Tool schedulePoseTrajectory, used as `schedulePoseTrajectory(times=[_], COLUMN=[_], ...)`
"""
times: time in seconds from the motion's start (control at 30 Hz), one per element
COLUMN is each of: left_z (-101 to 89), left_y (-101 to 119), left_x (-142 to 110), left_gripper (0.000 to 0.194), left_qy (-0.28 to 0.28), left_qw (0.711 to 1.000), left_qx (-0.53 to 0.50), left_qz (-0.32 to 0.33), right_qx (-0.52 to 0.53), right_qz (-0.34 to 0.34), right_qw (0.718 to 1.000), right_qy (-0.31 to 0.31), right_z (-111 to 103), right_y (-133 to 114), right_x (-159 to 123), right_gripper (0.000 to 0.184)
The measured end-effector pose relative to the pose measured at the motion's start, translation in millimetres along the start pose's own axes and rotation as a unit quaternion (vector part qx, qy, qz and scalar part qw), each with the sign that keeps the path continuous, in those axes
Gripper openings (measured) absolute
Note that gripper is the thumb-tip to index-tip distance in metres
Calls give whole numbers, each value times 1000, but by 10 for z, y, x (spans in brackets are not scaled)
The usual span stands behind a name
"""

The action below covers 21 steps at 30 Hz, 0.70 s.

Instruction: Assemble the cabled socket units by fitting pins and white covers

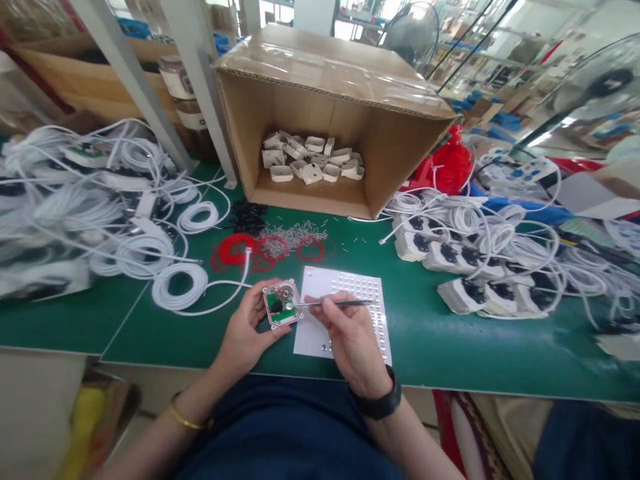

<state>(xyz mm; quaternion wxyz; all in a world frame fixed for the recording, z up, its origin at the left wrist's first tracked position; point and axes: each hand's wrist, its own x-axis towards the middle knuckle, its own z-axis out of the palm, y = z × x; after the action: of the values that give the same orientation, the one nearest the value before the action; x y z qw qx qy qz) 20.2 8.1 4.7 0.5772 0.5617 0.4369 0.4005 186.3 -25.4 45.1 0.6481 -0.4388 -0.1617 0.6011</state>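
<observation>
My left hand (245,330) grips a small white housing (273,325) by its sides, open face up. Inside it lies a green circuit board (287,312) with a dark part and a round silvery part, and a red line runs around the rim. A white cable (227,283) leads from near the housing to a coil at the left. My right hand (355,337) pinches slim metal tweezers (350,303), their tip at the board's right side. Below that hand lies a white sheet (310,340) bearing rows of small silvery round pieces.
A cardboard box (345,113) on its side holds several white housings (313,173). Before it lie loose screws (295,235), red rings (235,252) and black parts (249,217). Cable coils (180,287) crowd the left; white units with cables (465,295) stand right on the green table (415,347).
</observation>
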Motion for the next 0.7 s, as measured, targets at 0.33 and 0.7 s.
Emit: schedulePoseTrajectory(times=[0.33,0.7], left_z=[5,18], left_y=[-12,-28], left_x=[-12,11], left_gripper=[66,68], left_qy=[-16,-12], left_qw=[1000,999], left_qx=[-18,-31], left_qz=[16,11], right_qx=[-73,-98], right_qz=[-34,-55], right_qw=[997,994], right_qy=[13,15], right_z=[74,87], right_y=[122,154], right_x=[22,18], right_gripper=[20,16])
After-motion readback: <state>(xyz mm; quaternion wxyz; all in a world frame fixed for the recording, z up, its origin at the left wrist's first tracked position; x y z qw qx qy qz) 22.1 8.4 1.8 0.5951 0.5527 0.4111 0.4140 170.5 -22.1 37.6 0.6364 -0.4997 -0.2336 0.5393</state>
